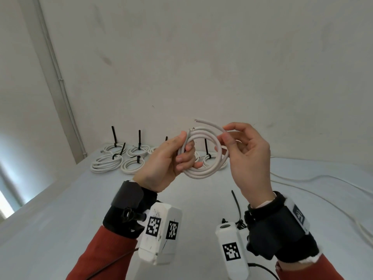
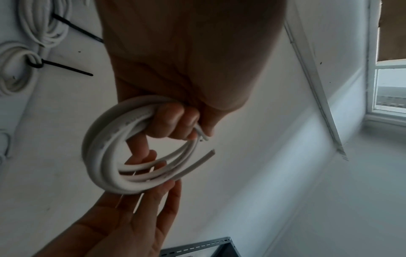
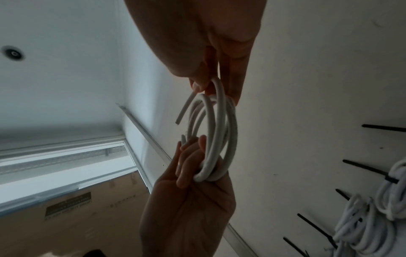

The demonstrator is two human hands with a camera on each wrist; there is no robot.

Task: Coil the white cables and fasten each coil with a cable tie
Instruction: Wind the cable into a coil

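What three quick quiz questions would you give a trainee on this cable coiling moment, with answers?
1. True or false: the held coil already wears a cable tie.
2. Which hand pinches the coil's loose outer turn? A: left. B: right.
3. Fill in: the finished coils on the table are fastened with ___ ties.
Key: 1 false. 2 B, the right hand; the left hand grips the gathered loops. 3 black.

The white round plastic cable coil [image 1: 199, 174] matches the white tied coils [image 1: 105, 164], each bound by a black plastic cable tie [image 1: 114, 136]. The table [image 1: 60, 209] is pale grey. The rust-red sleeves [image 1: 105, 257] end in black wrist straps [image 1: 282, 229]. The white camera blocks [image 1: 149, 251] carry black-and-white checkered markers.
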